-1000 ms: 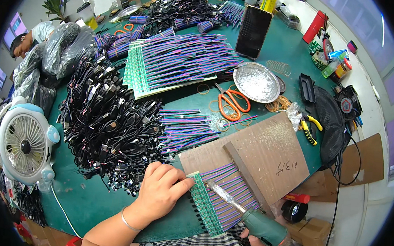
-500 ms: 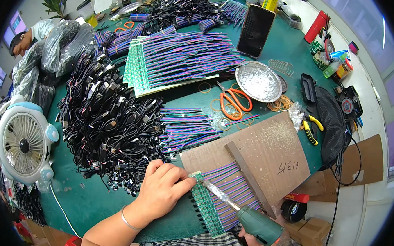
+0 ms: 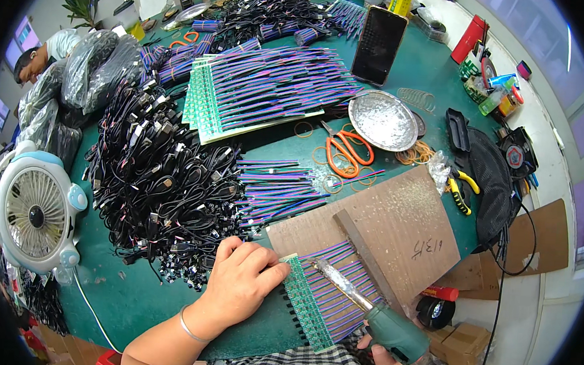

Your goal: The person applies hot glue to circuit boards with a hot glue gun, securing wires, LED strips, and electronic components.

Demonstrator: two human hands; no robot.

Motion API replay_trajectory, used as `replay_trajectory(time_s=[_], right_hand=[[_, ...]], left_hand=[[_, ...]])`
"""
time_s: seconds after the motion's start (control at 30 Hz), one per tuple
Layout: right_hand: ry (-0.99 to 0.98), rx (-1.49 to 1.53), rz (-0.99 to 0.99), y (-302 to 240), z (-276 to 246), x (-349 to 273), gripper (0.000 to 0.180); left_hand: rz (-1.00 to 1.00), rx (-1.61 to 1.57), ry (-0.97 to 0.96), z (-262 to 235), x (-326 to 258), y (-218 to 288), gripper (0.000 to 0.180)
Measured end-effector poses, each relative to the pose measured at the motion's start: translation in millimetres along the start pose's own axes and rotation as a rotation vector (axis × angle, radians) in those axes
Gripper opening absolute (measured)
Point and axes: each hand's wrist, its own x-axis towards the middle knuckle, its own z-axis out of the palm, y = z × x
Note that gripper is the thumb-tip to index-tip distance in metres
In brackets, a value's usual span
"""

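Note:
My left hand (image 3: 244, 281) is closed, its thumb and fingertips at the top corner of a green circuit board panel (image 3: 308, 307). Whatever it pinches is hidden under the fingers. My right hand (image 3: 383, 359), partly hidden, grips a green soldering iron (image 3: 395, 331) by its handle. The iron's metal tip hangs over the striped wires (image 3: 340, 296), a little right of the panel's upper end. These wires run from the panel's right side toward a wooden bar (image 3: 371, 262) on a brown board (image 3: 396, 222). Small black parts line the panel's left edge.
Black cables (image 3: 165, 181) are heaped left of my hand, with loose striped wires (image 3: 281, 188) alongside. Beyond lie wired panels (image 3: 270, 94), orange scissors (image 3: 348, 152), a metal dish (image 3: 384, 121) and a propped phone (image 3: 379, 46). A fan (image 3: 36, 214) stands left; pliers (image 3: 462, 193) lie right.
The soldering iron has moved right and slightly down with my right hand, its tip shifting off the panel's edge to over the wires. My left hand has stayed in place.

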Motion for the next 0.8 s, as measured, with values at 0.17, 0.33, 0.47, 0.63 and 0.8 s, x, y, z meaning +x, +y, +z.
replay_trajectory(time_s=[0.17,0.33,0.47,0.63,0.8], right_hand=[[0.084,0.095,0.079,-3.2,-1.2,-5.7,0.04],[0.074,0.15,0.028,0.3,-2.5,-6.1,0.053],[0.093,0.229,0.024,5.1,-0.3,-9.3,0.053],[0.072,0.187,0.052,9.4,-3.1,-13.7,0.049],[-0.038,0.137,0.031,18.3,-7.2,-16.1,0.042]], left_hand=[[0.006,0.01,0.007,3.0,0.7,1.1,0.011],[0.01,0.055,0.015,-0.4,-0.1,3.5,0.012],[0.032,0.095,0.021,-1.3,1.6,7.6,0.013],[0.098,0.093,-0.025,-6.0,0.7,9.2,0.014],[0.148,0.081,-0.051,-8.5,1.6,8.4,0.015]])
